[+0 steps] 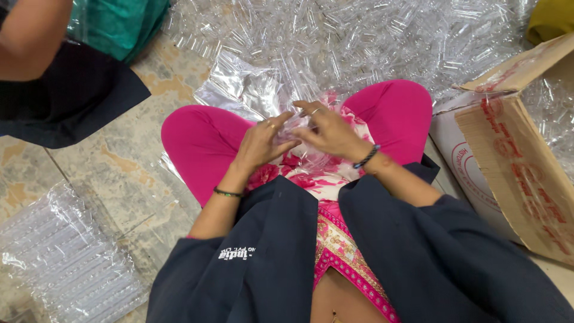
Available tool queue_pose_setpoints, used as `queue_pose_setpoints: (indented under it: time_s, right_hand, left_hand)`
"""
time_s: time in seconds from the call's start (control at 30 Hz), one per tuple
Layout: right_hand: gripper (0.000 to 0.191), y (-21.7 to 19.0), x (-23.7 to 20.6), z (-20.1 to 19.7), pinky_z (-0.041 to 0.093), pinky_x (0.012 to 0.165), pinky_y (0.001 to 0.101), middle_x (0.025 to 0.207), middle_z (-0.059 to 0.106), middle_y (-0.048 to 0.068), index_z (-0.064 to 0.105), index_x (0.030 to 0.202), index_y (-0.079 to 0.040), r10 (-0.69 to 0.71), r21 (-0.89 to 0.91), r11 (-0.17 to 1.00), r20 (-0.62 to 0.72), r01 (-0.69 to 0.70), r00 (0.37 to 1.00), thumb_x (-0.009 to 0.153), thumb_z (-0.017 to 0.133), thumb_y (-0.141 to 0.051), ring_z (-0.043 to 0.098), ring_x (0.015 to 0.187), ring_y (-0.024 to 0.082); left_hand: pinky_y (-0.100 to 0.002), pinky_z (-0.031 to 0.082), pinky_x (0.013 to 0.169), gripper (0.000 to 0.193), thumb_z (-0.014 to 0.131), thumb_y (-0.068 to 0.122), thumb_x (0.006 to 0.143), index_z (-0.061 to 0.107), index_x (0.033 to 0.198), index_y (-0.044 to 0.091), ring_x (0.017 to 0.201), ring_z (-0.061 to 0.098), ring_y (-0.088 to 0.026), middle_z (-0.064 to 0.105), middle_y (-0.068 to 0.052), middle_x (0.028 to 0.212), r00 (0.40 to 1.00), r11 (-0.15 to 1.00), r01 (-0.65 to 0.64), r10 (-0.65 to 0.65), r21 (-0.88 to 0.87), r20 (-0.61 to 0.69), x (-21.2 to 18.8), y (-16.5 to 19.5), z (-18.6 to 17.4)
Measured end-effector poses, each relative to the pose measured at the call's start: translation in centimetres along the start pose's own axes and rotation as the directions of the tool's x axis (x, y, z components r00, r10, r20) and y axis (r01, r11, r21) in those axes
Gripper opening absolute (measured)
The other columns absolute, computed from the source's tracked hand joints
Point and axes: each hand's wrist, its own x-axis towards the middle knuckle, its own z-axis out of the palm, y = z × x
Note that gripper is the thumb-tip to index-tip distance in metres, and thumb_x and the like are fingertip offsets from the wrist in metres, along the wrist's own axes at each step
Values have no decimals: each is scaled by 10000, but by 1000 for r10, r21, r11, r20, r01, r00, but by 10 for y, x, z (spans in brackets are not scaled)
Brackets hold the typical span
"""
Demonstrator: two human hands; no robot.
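Over the lap, between pink-clad knees, the left hand (261, 145) and right hand (326, 133) close together on a small bundle of clear plastic tubes (294, 128), fingers curled around it. A clear plastic bag (242, 90) lies just beyond, before a heap of loose tubes (371, 42). A filled bag (66, 257) rests on the floor; a cardboard box (508, 161) stands nearby. Judging by the grip, keeping the tubes parallel and ends level would help the bundle hold.

**Dark jacket over pink florals**

The person wears a navy jacket (269, 263) with small white lettering, bright pink trousers (203, 140), and a pink floral tunic (335, 239) with patterned trim. A dark beaded bracelet (366, 157) circles the right wrist, a thin dark band (228, 192) the left.
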Motion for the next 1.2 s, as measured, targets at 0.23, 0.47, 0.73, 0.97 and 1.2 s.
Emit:
queue_pose_setpoints:
  time_s: [0.23, 0.47, 0.73, 0.97, 1.2]
  right_hand:
    - [732, 8, 21, 68, 557, 916, 431, 1358, 525, 279, 363, 1569, -79, -2, -105, 994, -15, 0, 1000, 992, 729, -340, 620, 1133, 400]
    - [170, 80, 147, -45, 520, 770, 286, 1037, 715, 89, 690, 1286, -75, 210, 236, 964, -394, -122, 895, 1156, 635, -170, 643, 924, 191]
    - [565, 165, 214, 2, 529, 847, 521, 1218, 620, 261, 645, 1242, -61, 241, -400, 879, -94, -259, 966, 730, 856, -177, 646, 1010, 456]
    - [602, 174, 198, 8, 539, 842, 327, 1116, 737, 93, 399, 1464, -135, 332, 373, 905, -325, -203, 885, 1014, 777, -267, 680, 986, 166]
    - [524, 104, 121, -35, 519, 1029, 367, 1341, 649, 150, 339, 1492, -238, 278, 979, 205, -59, 1, 959, 1097, 681, -191, 646, 1193, 212]
  left_hand:
    - [-479, 516, 909, 609, 845, 183, 804, 582, 1324, 7, 1068, 653, -425, 676, -215, 1179, 916, 955, 286, -248, 76, -316, -57, -20, 13]
    - [-387, 559, 893, 418, 812, 142, 920, 597, 1255, 15, 1019, 694, -302, 680, -171, 1108, 837, 977, 177, -212, -117, -505, 0, -53, -5]
    - [-282, 554, 733, 420, 839, 170, 873, 588, 1162, -1, 828, 659, -125, 717, -64, 961, 697, 799, 199, -522, -567, -491, 133, -122, -10]
    - [-276, 583, 736, 352, 826, 140, 878, 614, 1119, -5, 817, 686, -120, 717, -57, 948, 688, 696, 228, -610, -681, -393, 139, -151, -7]
    - [-289, 608, 826, 365, 849, 197, 905, 625, 1114, -3, 908, 732, -132, 752, -55, 1000, 831, 629, 228, -523, -743, -188, 126, -92, 5]
